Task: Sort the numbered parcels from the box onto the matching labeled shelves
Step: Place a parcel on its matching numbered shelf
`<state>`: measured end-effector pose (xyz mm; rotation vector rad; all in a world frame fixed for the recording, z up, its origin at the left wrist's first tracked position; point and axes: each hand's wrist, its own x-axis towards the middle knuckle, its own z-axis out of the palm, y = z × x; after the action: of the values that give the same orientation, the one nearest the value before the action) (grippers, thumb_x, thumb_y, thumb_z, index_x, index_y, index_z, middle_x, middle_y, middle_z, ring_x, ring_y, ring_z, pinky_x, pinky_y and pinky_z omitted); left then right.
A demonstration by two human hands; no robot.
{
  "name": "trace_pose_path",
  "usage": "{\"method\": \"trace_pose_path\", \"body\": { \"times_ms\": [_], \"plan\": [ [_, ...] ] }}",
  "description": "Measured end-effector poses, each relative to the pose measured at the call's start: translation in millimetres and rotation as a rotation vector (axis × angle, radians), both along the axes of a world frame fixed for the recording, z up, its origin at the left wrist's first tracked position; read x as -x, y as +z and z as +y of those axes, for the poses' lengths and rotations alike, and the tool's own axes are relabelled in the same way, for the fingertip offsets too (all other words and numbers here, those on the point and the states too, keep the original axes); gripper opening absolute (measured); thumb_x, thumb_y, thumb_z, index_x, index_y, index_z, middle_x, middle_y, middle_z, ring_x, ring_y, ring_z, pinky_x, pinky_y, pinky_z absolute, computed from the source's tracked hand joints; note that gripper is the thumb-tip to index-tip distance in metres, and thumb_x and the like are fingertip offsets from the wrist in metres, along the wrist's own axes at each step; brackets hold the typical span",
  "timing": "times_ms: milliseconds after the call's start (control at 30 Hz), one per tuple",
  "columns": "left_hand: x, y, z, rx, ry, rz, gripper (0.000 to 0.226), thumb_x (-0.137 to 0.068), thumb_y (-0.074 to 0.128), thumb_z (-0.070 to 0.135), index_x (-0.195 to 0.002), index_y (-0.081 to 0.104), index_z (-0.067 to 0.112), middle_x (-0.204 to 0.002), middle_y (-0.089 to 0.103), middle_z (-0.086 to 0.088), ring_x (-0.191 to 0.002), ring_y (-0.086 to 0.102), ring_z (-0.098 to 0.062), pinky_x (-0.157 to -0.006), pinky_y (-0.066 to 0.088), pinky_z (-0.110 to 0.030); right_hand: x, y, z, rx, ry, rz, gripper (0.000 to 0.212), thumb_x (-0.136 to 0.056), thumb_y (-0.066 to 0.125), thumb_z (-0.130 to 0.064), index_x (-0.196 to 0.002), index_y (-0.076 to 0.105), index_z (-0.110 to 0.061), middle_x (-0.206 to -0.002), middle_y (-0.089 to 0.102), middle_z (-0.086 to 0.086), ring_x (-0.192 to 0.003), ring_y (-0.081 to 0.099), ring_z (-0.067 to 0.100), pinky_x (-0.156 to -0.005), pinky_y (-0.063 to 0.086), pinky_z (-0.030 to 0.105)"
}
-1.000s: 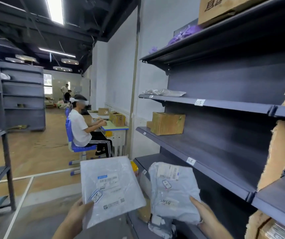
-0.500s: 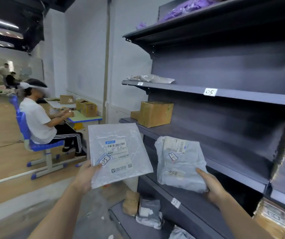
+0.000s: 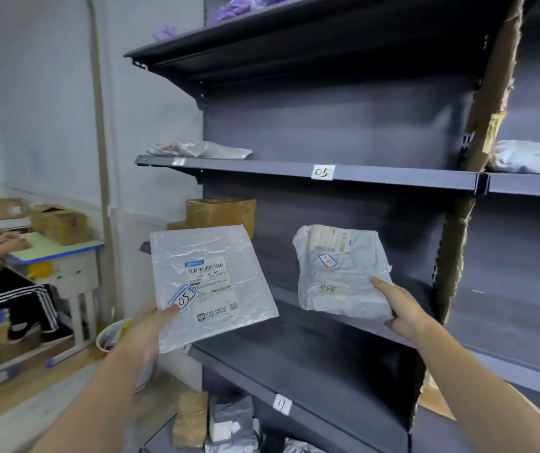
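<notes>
Left hand (image 3: 146,331) pinches the flat 05 parcel (image 3: 210,282) — 05 shelf label (image 3: 323,172) sits up and right, far side; right hand (image 3: 399,308) grips the other parcel (image 3: 340,269).

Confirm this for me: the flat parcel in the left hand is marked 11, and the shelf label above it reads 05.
Not quite. The head view shows the flat parcel in the left hand marked 05, not 11. That matches the shelf label above it, which does read 05. The 11 is on a lower shelf label.
</notes>
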<state>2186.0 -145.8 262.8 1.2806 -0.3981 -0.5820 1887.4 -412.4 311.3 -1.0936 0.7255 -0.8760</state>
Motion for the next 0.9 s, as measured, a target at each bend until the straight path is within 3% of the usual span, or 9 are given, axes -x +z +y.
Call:
{"method": "trace_pose_path", "body": {
  "times_ms": [133,267,367,467,567,667,733,900],
  "plan": [
    [-3,5,-37,-0.001,-0.020,-0.014,0.027,-0.096,0.046,-0.003,-0.121,0.052,-0.001,-0.080,0.067,-0.009,-0.064,0.065,-0.022,-0.058,0.053,-0.033,-1,5,-20,-0.007,-0.033,0.019,0.021,-0.095,0.055,-0.021,-0.113,0.058,-0.009,-0.094,0.067,0.008,-0.081,0.065,0.024,-0.049,0.057,0.028],
    [-1,7,-78,-0.008,-0.055,-0.012,0.025,-0.096,0.046,-0.003,-0.120,0.052,-0.001,-0.087,0.060,-0.012,-0.063,0.061,-0.023,-0.062,0.051,-0.034,0,4,-37,-0.014,-0.092,0.019,0.018,-0.096,0.054,-0.019,-0.110,0.057,-0.009,-0.090,0.067,0.007,-0.072,0.066,0.020,-0.044,0.053,0.024],
    [-8,2,-107,-0.028,-0.099,0.003,0.029,-0.095,0.046,-0.004,-0.124,0.051,-0.004,-0.095,0.062,-0.016,-0.074,0.058,-0.026,-0.069,0.047,-0.036,4,3,-48,-0.036,-0.148,0.019,0.017,-0.096,0.054,-0.018,-0.111,0.056,-0.010,-0.090,0.065,0.007,-0.077,0.063,0.022,-0.043,0.053,0.024],
    [-18,0,-134,-0.029,-0.175,0.012,0.030,-0.095,0.047,-0.003,-0.124,0.053,-0.001,-0.116,0.059,-0.021,-0.083,0.060,-0.027,-0.078,0.048,-0.038,8,-1,-59,-0.084,-0.225,0.017,0.026,-0.095,0.055,-0.018,-0.118,0.055,-0.007,-0.093,0.066,0.009,-0.078,0.062,0.023,-0.052,0.056,0.029],
    [-28,0,-162,-0.023,-0.260,0.005,0.032,-0.096,0.045,-0.003,-0.127,0.052,0.000,-0.118,0.058,-0.020,-0.093,0.060,-0.032,-0.081,0.048,-0.040,12,-3,-66,-0.146,-0.301,0.024,0.029,-0.095,0.056,-0.017,-0.121,0.054,-0.006,-0.107,0.065,0.013,-0.076,0.060,0.023,-0.062,0.053,0.036],
    [-36,4,-189,-0.019,-0.329,-0.001,0.033,-0.096,0.044,-0.002,-0.128,0.052,0.001,-0.122,0.058,-0.020,-0.105,0.056,-0.035,-0.088,0.047,-0.043,14,-2,-71,-0.166,-0.386,0.058,0.030,-0.094,0.057,-0.016,-0.121,0.054,-0.003,-0.104,0.064,0.014,-0.073,0.060,0.024,-0.063,0.053,0.037],
    [-41,7,-203,-0.015,-0.368,-0.016,0.030,-0.097,0.044,-0.001,-0.125,0.054,0.003,-0.122,0.059,-0.020,-0.107,0.057,-0.036,-0.092,0.045,-0.046,11,-2,-76,-0.173,-0.445,0.060,0.033,-0.094,0.057,-0.015,-0.123,0.053,0.000,-0.117,0.062,0.018,-0.073,0.059,0.026,-0.071,0.052,0.041],
    [-54,10,-223,-0.003,-0.435,-0.029,0.030,-0.097,0.044,-0.001,-0.125,0.054,0.004,-0.119,0.060,-0.018,-0.105,0.057,-0.035,-0.091,0.044,-0.043,-6,-1,-92,-0.161,-0.525,0.152,0.036,-0.093,0.058,-0.013,-0.126,0.053,0.001,-0.120,0.061,0.020,-0.094,0.062,0.035,-0.085,0.052,0.045]
  ]
}}
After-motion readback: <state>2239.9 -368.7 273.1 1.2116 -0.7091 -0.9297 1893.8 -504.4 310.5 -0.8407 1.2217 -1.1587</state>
